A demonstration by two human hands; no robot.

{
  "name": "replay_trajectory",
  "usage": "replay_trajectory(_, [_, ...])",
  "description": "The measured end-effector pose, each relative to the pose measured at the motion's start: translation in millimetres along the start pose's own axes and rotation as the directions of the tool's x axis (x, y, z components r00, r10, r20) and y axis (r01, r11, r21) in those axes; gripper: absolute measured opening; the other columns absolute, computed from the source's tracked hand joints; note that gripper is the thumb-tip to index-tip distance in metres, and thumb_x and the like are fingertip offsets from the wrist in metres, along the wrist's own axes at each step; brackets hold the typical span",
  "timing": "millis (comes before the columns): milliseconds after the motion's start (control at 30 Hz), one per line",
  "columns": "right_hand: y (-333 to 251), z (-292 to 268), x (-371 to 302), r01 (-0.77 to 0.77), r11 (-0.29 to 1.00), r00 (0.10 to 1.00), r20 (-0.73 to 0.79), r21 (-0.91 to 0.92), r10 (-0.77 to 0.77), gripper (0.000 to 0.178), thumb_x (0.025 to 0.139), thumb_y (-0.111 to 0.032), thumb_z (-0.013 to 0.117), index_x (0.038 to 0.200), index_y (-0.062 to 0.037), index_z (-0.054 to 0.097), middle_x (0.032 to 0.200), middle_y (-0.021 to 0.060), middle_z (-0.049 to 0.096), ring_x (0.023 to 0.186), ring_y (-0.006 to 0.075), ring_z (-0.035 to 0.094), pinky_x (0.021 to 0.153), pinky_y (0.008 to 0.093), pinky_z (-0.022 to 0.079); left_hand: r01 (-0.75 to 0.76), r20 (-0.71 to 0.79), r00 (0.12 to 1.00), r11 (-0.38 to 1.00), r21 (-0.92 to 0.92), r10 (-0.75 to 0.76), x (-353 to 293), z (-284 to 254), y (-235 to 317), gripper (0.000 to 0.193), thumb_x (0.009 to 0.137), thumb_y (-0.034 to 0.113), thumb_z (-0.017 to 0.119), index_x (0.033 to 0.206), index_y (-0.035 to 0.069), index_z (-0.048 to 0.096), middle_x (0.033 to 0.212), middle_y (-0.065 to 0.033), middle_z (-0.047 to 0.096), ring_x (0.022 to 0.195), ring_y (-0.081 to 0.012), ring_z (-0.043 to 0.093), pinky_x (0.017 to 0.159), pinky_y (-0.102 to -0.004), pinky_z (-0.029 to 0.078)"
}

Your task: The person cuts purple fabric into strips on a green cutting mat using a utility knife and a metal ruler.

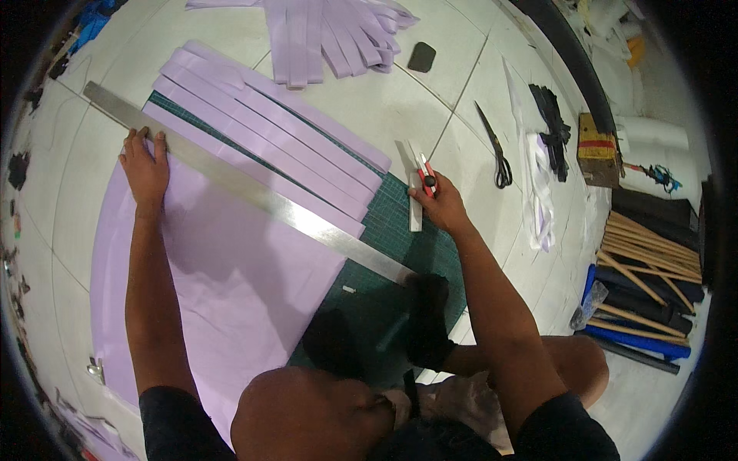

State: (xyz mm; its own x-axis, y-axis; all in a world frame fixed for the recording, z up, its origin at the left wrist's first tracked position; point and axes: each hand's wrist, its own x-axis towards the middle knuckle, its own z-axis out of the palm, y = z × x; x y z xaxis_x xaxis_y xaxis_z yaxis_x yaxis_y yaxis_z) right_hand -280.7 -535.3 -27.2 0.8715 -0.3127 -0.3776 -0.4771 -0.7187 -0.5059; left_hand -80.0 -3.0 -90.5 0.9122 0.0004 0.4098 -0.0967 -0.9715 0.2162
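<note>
A long metal ruler [269,201] lies slantwise across lilac fabric [231,269]. My left hand [146,169] rests on its far left end, fingers spread over the ruler and cloth. In my right hand [442,201] is a red utility knife [425,175], held above the right side of the green cutting mat [392,211]. A pale flat bar [416,207] is right beside my fingers; I cannot tell whether they touch it. Beyond the ruler the fabric is cut into parallel strips [284,134]. My foot in a black sock [427,307] is at the ruler's near end.
More lilac strips [300,38] are piled at the back, near a dark flat pad [421,57]. Black scissors [496,150] lie on the tiled floor to the right. Farther right are black and white fabric pieces [547,131], wooden sticks [649,246] and rolls.
</note>
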Motion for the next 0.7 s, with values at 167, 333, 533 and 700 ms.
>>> replay_trajectory(167, [-19.5, -11.8, -11.8, -0.158, 0.894, 0.987, 0.104, 0.42, 0.126, 0.046, 0.085, -0.026, 0.078, 0.119, -0.002, 0.058, 0.092, 0.0088, 0.064, 0.087, 0.02, 0.064, 0.077, 0.0361, 0.056, 0.043, 0.014, 0.999, 0.999, 0.011, -0.043, 0.9, -0.8, -3.9, 0.045, 0.099, 0.039, 0.055, 0.126, 0.002, 0.059, 0.137, -0.0225, 0.053, 0.133, -0.0364, 0.045, 0.113, -0.051, 0.028])
replay_trajectory(333, [-28.9, 10.4, -19.6, -0.198, 0.736, 0.978, 0.179, 0.647, 0.105, 0.039, 0.086, -0.022, 0.078, 0.115, -0.0056, 0.058, 0.095, 0.0043, 0.062, 0.084, 0.0149, 0.064, 0.065, 0.032, 0.058, 0.046, 0.02, 0.999, 0.999, 0.026, -0.047, 0.0, -0.8, -2.1, 0.045, 0.098, 0.038, 0.056, 0.125, 0.002, 0.06, 0.135, -0.0224, 0.055, 0.133, -0.036, 0.046, 0.112, -0.0501, 0.029])
replay_trajectory(533, [-40.3, 33.5, -24.8, -0.21, 0.755, 0.978, 0.148, 0.622, 0.149, 0.044, 0.085, -0.018, 0.08, 0.116, 0.0006, 0.055, 0.095, 0.0066, 0.063, 0.082, 0.0151, 0.064, 0.065, 0.0283, 0.058, -0.006, 0.008, 1.0, 1.0, 0.001, 0.006, -1.5, 2.7, -3.4, 0.047, 0.1, 0.041, 0.052, 0.126, 0.003, 0.057, 0.134, -0.0205, 0.054, 0.13, -0.039, 0.047, 0.11, -0.0535, 0.03])
replay_trajectory(700, [-47.0, 35.4, -24.2, -0.192, 0.79, 0.979, 0.171, 0.582, 0.112, 0.044, 0.086, -0.018, 0.079, 0.117, 0.0007, 0.055, 0.092, 0.007, 0.064, 0.078, 0.0142, 0.064, 0.064, 0.028, 0.056, -0.016, -0.008, 1.0, 1.0, 0.024, 0.016, -0.5, 0.8, -7.6, 0.046, 0.1, 0.04, 0.053, 0.127, 0.002, 0.057, 0.131, -0.0189, 0.057, 0.125, -0.0383, 0.051, 0.107, -0.0524, 0.034])
